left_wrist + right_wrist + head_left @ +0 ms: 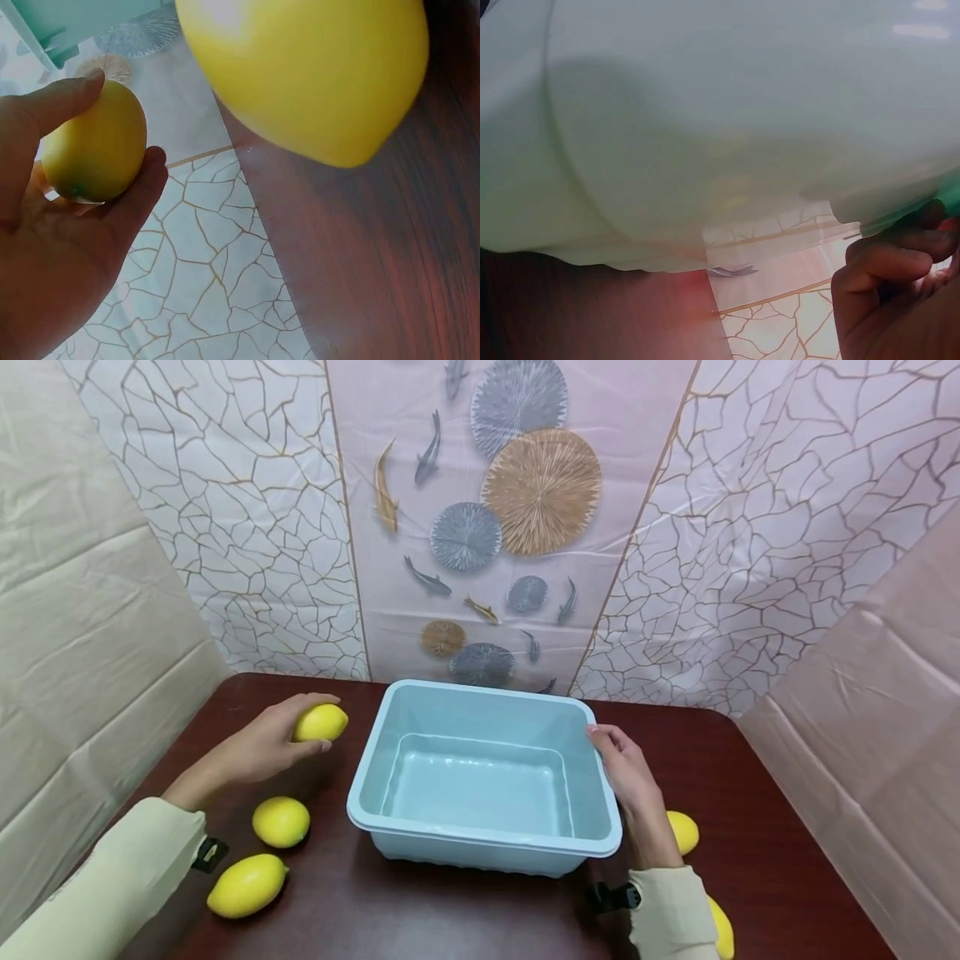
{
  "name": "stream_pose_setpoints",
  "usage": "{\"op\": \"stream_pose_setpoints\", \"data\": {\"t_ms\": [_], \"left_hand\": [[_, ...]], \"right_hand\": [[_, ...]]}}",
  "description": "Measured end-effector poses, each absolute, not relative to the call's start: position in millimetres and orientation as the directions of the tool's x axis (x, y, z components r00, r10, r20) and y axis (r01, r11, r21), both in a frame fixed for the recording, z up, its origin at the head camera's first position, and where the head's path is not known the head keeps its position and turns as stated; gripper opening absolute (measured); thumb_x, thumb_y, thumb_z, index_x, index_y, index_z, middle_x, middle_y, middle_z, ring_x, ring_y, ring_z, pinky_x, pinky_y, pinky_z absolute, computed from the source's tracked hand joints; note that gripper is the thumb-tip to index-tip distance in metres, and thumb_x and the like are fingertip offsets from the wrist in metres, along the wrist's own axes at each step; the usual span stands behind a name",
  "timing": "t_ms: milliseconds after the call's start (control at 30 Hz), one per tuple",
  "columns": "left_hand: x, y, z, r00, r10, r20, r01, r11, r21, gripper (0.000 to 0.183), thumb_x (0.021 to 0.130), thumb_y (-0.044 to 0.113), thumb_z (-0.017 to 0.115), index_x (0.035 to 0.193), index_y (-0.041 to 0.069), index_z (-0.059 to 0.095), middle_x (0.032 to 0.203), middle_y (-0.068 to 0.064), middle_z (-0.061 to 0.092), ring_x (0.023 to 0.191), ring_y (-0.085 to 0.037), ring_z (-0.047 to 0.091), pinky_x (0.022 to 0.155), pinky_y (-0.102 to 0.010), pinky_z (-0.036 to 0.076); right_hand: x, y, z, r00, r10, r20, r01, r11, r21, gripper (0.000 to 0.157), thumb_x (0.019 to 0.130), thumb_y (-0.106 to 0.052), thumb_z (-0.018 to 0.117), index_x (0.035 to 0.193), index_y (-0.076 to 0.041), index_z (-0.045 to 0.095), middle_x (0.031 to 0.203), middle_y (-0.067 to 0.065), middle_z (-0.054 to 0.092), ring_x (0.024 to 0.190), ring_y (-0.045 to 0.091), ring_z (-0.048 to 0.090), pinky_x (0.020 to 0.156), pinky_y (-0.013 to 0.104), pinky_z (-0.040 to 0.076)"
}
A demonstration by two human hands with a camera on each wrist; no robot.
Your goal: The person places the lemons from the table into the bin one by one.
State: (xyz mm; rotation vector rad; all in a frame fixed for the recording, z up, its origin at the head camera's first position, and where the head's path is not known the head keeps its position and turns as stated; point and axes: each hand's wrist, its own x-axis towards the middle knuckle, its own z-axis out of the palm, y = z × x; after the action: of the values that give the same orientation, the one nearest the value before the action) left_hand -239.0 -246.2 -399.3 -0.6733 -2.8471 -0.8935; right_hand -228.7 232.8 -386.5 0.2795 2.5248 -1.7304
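A light blue plastic basin stands in the middle of the table, and its inside holds nothing. At its left, my left hand grips a yellow lemon between thumb and fingers; the left wrist view shows the same lemon in the hand's curl. My right hand holds the basin's right rim, thumb over the top edge. In the right wrist view, the curled fingers sit under the rim, beside the basin's wall.
Two lemons lie on the dark red wooden table near the left forearm: one lemon behind another lemon. Right of the right arm are two more, a partly hidden lemon and a nearer lemon. Patterned cloth hangs behind.
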Motion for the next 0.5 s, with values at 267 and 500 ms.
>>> {"op": "stream_pose_setpoints", "data": {"t_ms": [267,500], "left_hand": [[-238.5,-245.1,-393.9,-0.923,0.312,0.223,0.384,0.739,0.553,0.062,0.083,0.020,0.081,0.139,0.010,0.054,0.112,-0.008,0.064,0.088,-0.023,0.056,0.076,-0.039,0.049],[-238.7,-244.0,-391.3,-0.931,0.280,0.236,0.365,0.742,0.562,0.065,0.081,0.029,0.082,0.138,0.012,0.056,0.106,-0.004,0.065,0.084,-0.022,0.057,0.073,-0.037,0.049]], "right_hand": [[-227.9,232.5,-384.7,-0.980,0.105,-0.167,0.193,0.350,-0.916,0.054,0.102,-0.050,0.045,0.136,-0.008,0.049,0.124,0.014,0.054,0.094,0.016,0.057,0.074,0.023,0.051],[-228.8,232.5,-386.0,-0.981,0.108,-0.162,0.190,0.356,-0.915,0.053,0.103,-0.050,0.044,0.136,-0.008,0.049,0.125,0.015,0.054,0.095,0.017,0.057,0.075,0.023,0.051]]}}
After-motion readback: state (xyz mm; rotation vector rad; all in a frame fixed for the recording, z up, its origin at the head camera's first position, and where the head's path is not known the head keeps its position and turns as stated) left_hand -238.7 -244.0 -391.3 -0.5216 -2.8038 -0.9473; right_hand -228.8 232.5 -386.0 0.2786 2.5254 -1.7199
